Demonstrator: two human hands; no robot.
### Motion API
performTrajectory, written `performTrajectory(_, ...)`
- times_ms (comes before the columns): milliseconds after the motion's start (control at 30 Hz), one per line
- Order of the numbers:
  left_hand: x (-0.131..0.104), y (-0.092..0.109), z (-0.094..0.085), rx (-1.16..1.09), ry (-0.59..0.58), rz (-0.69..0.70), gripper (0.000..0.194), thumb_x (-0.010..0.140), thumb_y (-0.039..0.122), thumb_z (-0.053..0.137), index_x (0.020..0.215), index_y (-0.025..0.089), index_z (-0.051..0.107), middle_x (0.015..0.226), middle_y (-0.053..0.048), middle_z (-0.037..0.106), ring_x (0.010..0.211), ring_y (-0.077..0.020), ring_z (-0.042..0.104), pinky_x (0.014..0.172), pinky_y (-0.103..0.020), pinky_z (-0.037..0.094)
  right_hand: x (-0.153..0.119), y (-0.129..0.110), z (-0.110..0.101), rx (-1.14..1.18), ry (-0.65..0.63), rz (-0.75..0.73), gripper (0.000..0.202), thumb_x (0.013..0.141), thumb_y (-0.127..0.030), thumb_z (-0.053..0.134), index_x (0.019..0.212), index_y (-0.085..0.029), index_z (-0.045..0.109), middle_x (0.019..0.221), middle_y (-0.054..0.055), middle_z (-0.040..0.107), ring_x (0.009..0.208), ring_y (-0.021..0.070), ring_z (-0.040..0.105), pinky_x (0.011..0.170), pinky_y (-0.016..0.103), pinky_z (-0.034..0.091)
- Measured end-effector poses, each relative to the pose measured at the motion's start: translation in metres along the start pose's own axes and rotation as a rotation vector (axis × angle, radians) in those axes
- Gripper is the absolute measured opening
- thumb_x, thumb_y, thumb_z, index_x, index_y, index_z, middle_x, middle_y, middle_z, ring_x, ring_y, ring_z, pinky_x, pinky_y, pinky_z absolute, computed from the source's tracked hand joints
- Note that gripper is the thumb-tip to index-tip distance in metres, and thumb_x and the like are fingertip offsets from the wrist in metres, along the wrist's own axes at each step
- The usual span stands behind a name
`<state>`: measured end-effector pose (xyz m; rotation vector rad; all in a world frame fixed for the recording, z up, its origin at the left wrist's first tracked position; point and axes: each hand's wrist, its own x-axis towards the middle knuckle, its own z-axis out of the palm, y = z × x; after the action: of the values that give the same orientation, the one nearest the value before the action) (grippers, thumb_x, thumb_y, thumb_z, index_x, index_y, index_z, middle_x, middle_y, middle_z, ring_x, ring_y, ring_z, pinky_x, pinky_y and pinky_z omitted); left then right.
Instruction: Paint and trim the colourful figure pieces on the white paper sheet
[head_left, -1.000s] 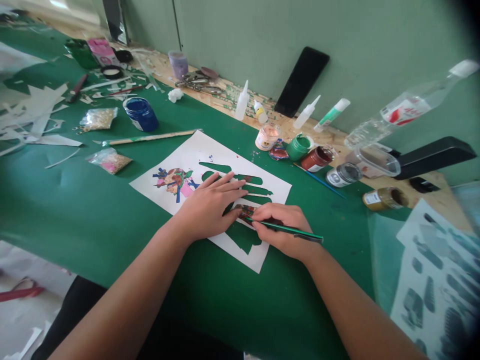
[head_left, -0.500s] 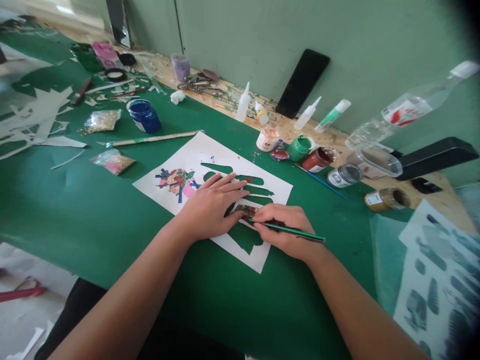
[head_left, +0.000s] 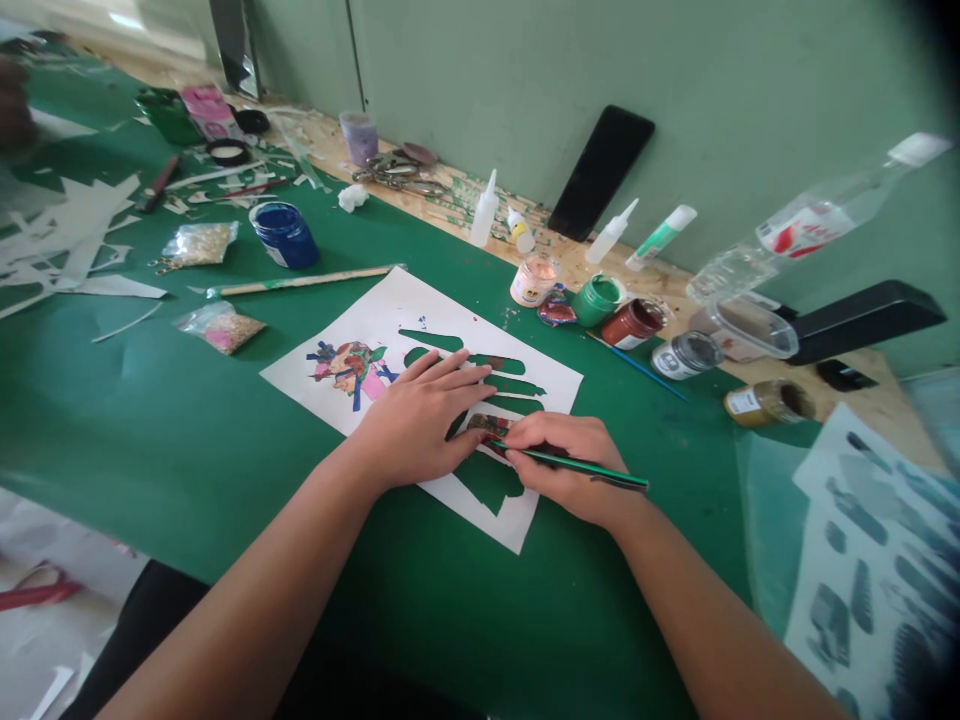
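Note:
My left hand (head_left: 420,420) lies flat with fingers spread on a white sheet of paper (head_left: 450,305) that has several shapes cut out of it. Near its thumb is a small painted patch (head_left: 491,425) in brown, red and green. My right hand (head_left: 566,460) grips a thin green pencil-like stick (head_left: 592,468), its tip touching down at that patch; whether it is a pencil or a brush I cannot tell. A colourful painted figure (head_left: 349,370) in pink, blue, brown and green covers the sheet's left part.
Open paint jars, blue (head_left: 283,235), green (head_left: 598,298) and brown (head_left: 634,322), stand beyond the sheet. A long paintbrush (head_left: 307,282) lies left of it. Paper scraps (head_left: 82,230) litter the left. A plastic bottle (head_left: 810,220) leans at the right. A blurred co-worker's hand (head_left: 13,105) shows far left.
A blurred hand of another person has come into view at the far left. My hands keep almost the same pose on the sheet; the whole view has shifted slightly.

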<state>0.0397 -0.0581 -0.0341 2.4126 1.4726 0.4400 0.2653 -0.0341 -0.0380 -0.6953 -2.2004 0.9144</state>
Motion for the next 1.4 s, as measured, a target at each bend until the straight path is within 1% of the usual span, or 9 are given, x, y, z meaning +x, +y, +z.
performTrajectory(267,-0.001,-0.001,0.000,-0.008,0.005,0.006,0.047,0.094,0.039,0.053,0.138,0.023,0.059,0.155,-0.002,0.047,0.150,-0.0291,0.032,0.125,-0.055,0.023,0.000,-0.001,-0.001,-0.005,-0.006,-0.011,0.009,0.084,-0.013,0.068,0.085,-0.022,0.067,0.085,0.002,0.075,0.079,0.0159,0.073,0.073,0.029,0.059)
performTrajectory(600,-0.001,-0.001,0.000,-0.006,0.012,0.009,0.046,0.094,0.038,0.054,0.137,0.023,0.060,0.154,-0.002,0.047,0.150,-0.0293,0.032,0.125,-0.054,0.024,0.003,-0.005,0.001,-0.019,-0.013,-0.067,0.013,0.084,-0.008,0.067,0.082,-0.021,0.064,0.082,0.002,0.074,0.079,0.0165,0.072,0.074,0.029,0.058)
performTrajectory(833,0.000,-0.001,0.000,0.010,0.003,0.007,0.047,0.094,0.040,0.053,0.138,0.023,0.060,0.155,-0.002,0.046,0.150,-0.0288,0.032,0.125,-0.054,0.023,0.003,-0.011,0.000,-0.081,-0.038,-0.067,0.014,0.085,-0.008,0.065,0.079,-0.020,0.062,0.083,0.002,0.073,0.082,0.0166,0.073,0.077,0.028,0.058)
performTrajectory(1133,0.000,-0.001,0.000,0.014,-0.003,0.007,0.048,0.094,0.040,0.053,0.138,0.023,0.060,0.155,-0.002,0.047,0.150,-0.0293,0.032,0.124,-0.054,0.024,0.005,-0.017,-0.002,-0.086,-0.062,-0.058,0.015,0.087,-0.009,0.061,0.077,-0.021,0.062,0.082,0.003,0.074,0.079,0.0171,0.072,0.073,0.030,0.058)
performTrajectory(1400,0.000,-0.001,0.000,0.008,0.011,0.016,0.047,0.094,0.040,0.054,0.137,0.023,0.061,0.154,-0.003,0.048,0.149,-0.0302,0.034,0.124,-0.054,0.025,0.003,-0.015,-0.003,-0.106,-0.056,-0.052,0.013,0.087,-0.011,0.062,0.079,-0.021,0.063,0.082,0.003,0.074,0.080,0.0171,0.072,0.075,0.030,0.059)
